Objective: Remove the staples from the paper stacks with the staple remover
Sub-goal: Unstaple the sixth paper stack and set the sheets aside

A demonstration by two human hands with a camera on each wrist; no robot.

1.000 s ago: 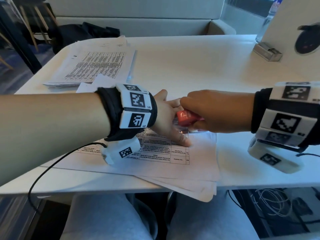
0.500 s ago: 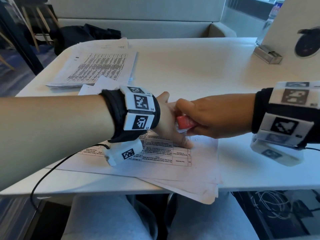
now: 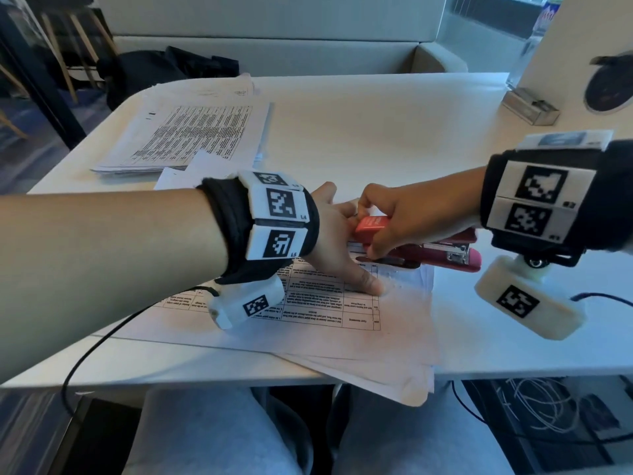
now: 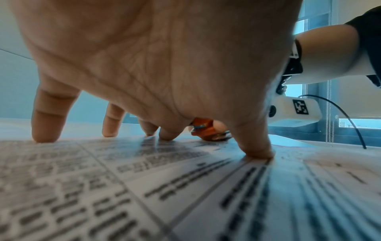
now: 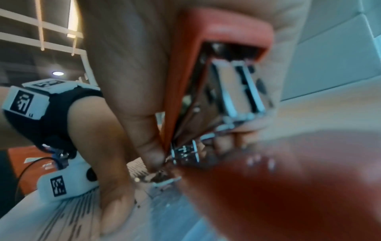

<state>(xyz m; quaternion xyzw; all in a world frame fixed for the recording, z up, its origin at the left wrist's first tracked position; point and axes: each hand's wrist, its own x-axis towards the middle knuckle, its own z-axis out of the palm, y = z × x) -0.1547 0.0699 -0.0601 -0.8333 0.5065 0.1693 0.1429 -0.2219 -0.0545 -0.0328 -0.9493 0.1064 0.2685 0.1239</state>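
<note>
Right hand (image 3: 407, 217) fingers curled round red staple remover (image 3: 373, 223), mid-frame on the stack's corner. Left hand (image 3: 337, 245) spread flat, pinning paper stack (image 3: 325, 323) to worktop (image 3: 376, 132). Paper's thin, tears easily; the tool is rigid, so grip it mid-body.

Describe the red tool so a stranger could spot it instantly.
On the white table, find the near paper stack pressed by the left hand. The red stapler sits at its far right corner, gripped by the right hand: the only red, metal-hinged thing there.
</note>
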